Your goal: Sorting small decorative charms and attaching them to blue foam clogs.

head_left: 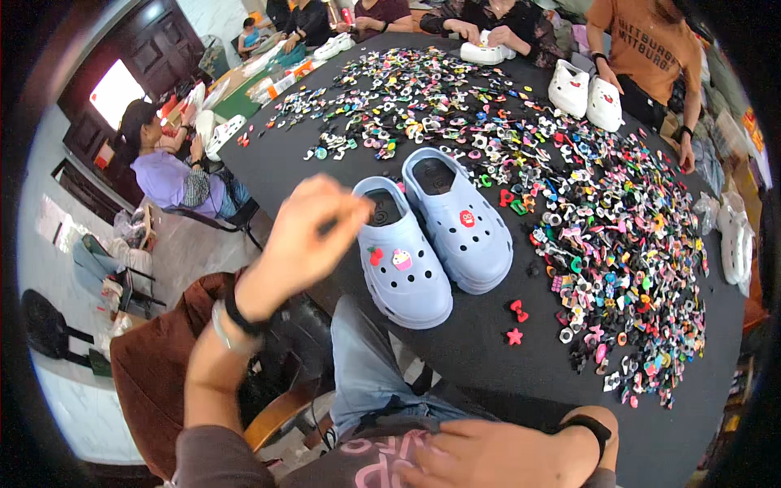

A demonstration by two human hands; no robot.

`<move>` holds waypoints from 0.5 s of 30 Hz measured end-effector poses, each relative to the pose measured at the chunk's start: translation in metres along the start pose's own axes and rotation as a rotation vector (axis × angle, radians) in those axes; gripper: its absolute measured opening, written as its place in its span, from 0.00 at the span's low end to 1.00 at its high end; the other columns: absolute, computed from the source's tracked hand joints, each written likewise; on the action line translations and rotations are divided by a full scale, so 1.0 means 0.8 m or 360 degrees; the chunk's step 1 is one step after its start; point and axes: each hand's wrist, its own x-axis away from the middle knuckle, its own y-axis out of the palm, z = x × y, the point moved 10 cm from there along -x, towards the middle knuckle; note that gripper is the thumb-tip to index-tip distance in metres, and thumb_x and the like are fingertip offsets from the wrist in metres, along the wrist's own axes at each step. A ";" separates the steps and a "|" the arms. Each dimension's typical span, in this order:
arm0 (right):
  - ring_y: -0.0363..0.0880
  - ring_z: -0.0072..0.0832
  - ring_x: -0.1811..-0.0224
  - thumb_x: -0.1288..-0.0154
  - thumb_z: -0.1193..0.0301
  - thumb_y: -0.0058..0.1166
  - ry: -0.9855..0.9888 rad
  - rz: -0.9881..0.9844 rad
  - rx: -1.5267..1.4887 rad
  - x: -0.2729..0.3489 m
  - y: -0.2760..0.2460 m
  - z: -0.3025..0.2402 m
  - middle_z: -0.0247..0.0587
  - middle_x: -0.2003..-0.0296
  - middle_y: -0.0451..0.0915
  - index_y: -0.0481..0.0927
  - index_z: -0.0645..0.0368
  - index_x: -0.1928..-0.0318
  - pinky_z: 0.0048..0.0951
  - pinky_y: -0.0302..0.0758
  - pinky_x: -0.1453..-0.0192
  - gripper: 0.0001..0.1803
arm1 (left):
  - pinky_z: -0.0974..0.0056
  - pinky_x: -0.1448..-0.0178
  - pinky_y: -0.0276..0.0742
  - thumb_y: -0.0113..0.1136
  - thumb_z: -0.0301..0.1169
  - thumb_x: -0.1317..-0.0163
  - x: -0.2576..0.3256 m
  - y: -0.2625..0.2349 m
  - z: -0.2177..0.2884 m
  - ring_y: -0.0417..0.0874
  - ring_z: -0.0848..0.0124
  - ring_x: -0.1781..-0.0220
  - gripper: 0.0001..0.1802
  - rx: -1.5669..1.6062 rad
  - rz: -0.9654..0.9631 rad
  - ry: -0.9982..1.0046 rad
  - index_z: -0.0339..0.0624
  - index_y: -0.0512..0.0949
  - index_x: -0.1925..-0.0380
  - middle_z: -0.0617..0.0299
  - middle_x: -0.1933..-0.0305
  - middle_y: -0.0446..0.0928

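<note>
Two light blue clogs stand side by side on the black table. The left clog [415, 293] carries a red cherry charm [376, 256] and a cupcake charm [402, 259]. On the right clog [480, 260] sits one red charm [466, 218]. My left hand [313, 236], blurred, hovers beside the left clog's heel with fingers curled into a pinch; I cannot make out what is between them. My right hand [496, 455] lies flat against my shirt, fingers spread, holding nothing. A red bow charm [518, 310] and a pinkish-red star charm [514, 336] lie right of the clogs.
A wide spread of colourful shoe charms [634, 285] curves across the table [325, 175]. At the far right, a person in an orange shirt [651, 65] stands by white clogs [604, 104]. Another person handles a white clog [486, 54]. A person in purple [183, 179] sits at the left.
</note>
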 end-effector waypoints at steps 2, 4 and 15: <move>0.77 0.33 0.53 0.40 0.66 0.49 -0.0201 0.0574 0.0336 0.013 -0.022 -0.029 0.41 0.57 0.80 0.78 0.64 0.50 0.31 0.72 0.47 0.20 | 0.62 0.65 0.65 0.69 0.32 0.45 0.040 0.004 0.061 0.73 0.63 0.73 0.15 -0.0271 0.0053 0.0251 0.39 0.84 0.59 0.57 0.77 0.73; 0.77 0.33 0.53 0.38 0.67 0.48 -0.0150 0.0562 0.0398 0.014 -0.012 -0.037 0.41 0.57 0.80 0.78 0.64 0.50 0.31 0.71 0.48 0.19 | 0.61 0.66 0.64 0.69 0.33 0.46 0.068 0.037 0.092 0.72 0.62 0.74 0.22 -0.0325 -0.0033 0.0069 0.38 0.82 0.50 0.58 0.80 0.71; 0.75 0.27 0.71 0.33 0.67 0.46 0.0009 0.0847 0.0273 0.019 -0.006 -0.033 0.30 0.74 0.77 0.78 0.57 0.65 0.27 0.69 0.64 0.10 | 0.58 0.68 0.64 0.65 0.34 0.41 0.120 0.101 0.059 0.69 0.63 0.82 0.33 -0.0407 -0.0049 -0.0555 0.28 0.70 0.37 0.63 0.87 0.65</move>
